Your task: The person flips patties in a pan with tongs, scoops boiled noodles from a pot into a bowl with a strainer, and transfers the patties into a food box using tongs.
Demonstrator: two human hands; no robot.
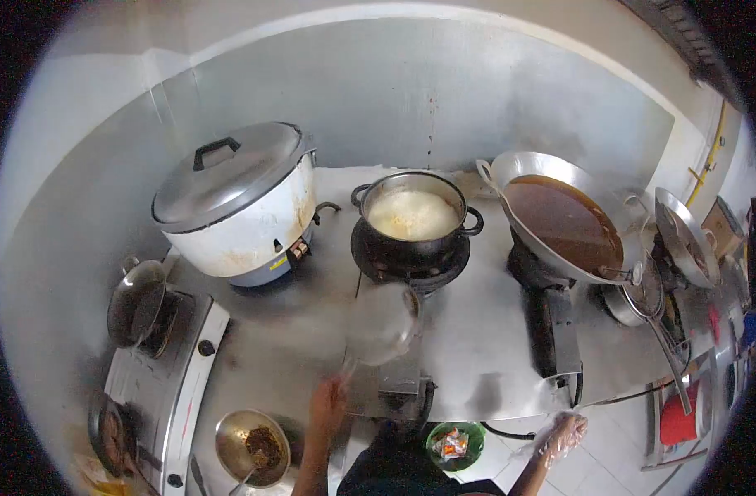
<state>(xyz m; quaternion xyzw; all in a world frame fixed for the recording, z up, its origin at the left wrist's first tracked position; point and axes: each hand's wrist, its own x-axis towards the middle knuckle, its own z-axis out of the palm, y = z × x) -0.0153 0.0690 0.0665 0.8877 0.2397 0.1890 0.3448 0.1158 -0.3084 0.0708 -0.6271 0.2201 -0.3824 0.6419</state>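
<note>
My left hand (328,401) is closed around the handle of a round strainer (383,322), which is smeared by motion over the steel counter. Behind the strainer, a black two-handled pot (419,240) stands on a burner with a pale, foamy liquid (415,213) in it. My right hand (564,434) wears a clear plastic glove and hangs low in front of the counter edge. Its fingers are curled, and whether anything is in them is hidden. A metal bowl (229,442) with dark brown food and a spoon lies to the left of my left forearm.
A large rice cooker (245,240) stands at the back left, near a small stove (200,331) bearing a pan (138,304). At the right are a wok (498,186) of brown liquid and another long-handled strainer (642,289). A green bin (469,459) is on the floor.
</note>
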